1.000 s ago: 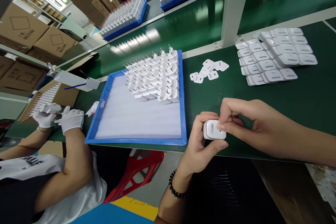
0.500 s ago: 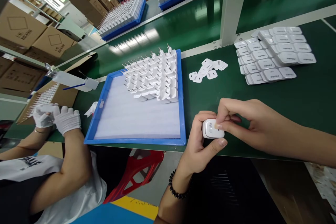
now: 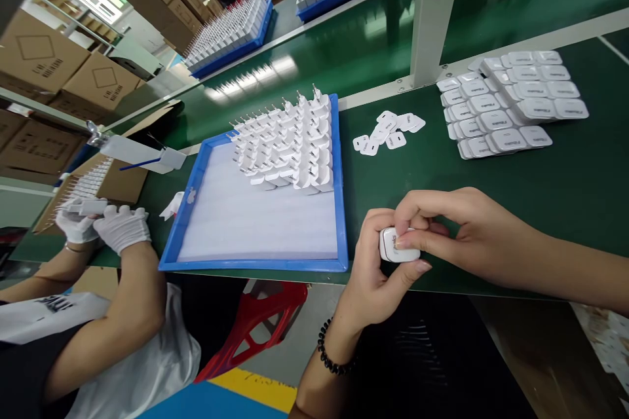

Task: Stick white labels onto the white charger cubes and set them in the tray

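Observation:
A white wall charger (image 3: 390, 246) with a rounded square face and small dark print lies in my left hand (image 3: 371, 268), its fingers and thumb wrapped round the sides. My right hand (image 3: 437, 229) is closed in a pinch, thumb and forefinger pressed to the charger's face and covering part of it. Whatever sits between those fingertips is hidden. Beyond my hands lie several loose flat white labels (image 3: 381, 132) with rounded corners, some with a small dark slot. To their right are stacked sheets of white rounded squares (image 3: 508, 139) with grey print.
Left of my hands, a blue-rimmed tray (image 3: 255, 264) holds rows of white plug chargers (image 3: 289, 144), prongs up. A co-worker's gloved hands (image 3: 122, 229) handle a white piece beside a carton (image 3: 125, 180). A pale post (image 3: 432, 19) rises at the back; more filled trays (image 3: 230, 36) stand beyond.
My right thumb and forefinger have moved left, from the charger's right edge to the middle of its face. My left hand keeps its hold. The co-worker's gloved hands have shifted slightly.

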The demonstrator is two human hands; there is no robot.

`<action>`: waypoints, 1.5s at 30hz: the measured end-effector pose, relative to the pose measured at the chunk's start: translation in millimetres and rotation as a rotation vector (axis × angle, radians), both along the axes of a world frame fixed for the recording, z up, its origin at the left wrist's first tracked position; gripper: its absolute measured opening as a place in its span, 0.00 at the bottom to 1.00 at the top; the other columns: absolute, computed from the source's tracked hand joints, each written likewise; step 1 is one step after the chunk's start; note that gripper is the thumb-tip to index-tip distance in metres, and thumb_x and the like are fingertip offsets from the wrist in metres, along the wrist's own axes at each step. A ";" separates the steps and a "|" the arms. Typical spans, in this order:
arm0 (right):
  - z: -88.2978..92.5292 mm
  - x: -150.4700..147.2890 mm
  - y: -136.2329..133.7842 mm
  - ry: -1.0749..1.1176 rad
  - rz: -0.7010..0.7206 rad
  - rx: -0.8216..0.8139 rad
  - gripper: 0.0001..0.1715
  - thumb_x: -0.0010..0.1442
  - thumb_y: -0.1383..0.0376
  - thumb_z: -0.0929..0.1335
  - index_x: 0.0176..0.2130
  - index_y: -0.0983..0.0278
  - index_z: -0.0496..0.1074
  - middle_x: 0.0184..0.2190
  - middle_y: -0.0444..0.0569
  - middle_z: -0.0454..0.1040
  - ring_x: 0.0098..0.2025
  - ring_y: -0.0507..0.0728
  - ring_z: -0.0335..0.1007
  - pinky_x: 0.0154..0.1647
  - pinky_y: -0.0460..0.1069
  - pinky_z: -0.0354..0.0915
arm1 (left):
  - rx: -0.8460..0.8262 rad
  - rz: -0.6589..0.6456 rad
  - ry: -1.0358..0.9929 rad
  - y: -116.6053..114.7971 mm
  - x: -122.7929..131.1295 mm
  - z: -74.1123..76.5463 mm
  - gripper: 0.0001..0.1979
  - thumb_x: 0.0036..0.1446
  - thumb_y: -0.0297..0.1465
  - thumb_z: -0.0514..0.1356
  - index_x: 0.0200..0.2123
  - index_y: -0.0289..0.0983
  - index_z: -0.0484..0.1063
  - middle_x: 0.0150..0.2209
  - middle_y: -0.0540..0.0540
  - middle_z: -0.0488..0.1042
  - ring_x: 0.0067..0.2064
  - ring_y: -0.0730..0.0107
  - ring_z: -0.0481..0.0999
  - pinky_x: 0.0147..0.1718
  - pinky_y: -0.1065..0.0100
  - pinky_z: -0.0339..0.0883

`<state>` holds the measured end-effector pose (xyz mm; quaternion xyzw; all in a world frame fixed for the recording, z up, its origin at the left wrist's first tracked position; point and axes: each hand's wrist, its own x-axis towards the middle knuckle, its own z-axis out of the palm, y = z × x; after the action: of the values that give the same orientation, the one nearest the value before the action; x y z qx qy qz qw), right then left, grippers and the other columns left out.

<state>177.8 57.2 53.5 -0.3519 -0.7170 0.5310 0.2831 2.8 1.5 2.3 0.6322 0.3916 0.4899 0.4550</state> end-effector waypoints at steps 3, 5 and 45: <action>1.2 0.7 2.0 -0.010 0.014 -0.025 0.08 0.64 0.65 0.69 0.31 0.62 0.71 0.21 0.39 0.65 0.23 0.47 0.56 0.23 0.45 0.53 | 0.020 -0.001 0.024 0.1 -1.0 -0.4 0.18 0.65 0.39 0.65 0.53 0.41 0.67 0.48 0.44 0.70 0.49 0.61 0.72 0.49 0.60 0.69; 1.7 1.2 3.7 -0.022 0.017 -0.052 0.08 0.63 0.65 0.69 0.31 0.62 0.71 0.21 0.38 0.65 0.23 0.47 0.55 0.23 0.45 0.53 | 0.030 -0.010 0.031 0.2 -1.0 0.9 0.17 0.65 0.38 0.64 0.54 0.41 0.67 0.48 0.45 0.70 0.49 0.62 0.72 0.48 0.60 0.68; -8.0 -4.0 18.3 0.209 -0.034 -0.679 0.27 0.64 0.45 0.71 0.30 0.64 0.69 0.15 0.37 0.55 0.23 0.50 0.51 0.31 0.48 0.53 | 0.101 0.041 -0.112 4.4 -3.7 2.6 0.12 0.66 0.40 0.60 0.39 0.38 0.77 0.35 0.45 0.73 0.37 0.65 0.72 0.38 0.63 0.66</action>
<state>173.8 75.6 45.5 -0.3815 -0.4609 0.7674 0.2306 -0.9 5.9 4.9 0.6176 0.3532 0.5529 0.4337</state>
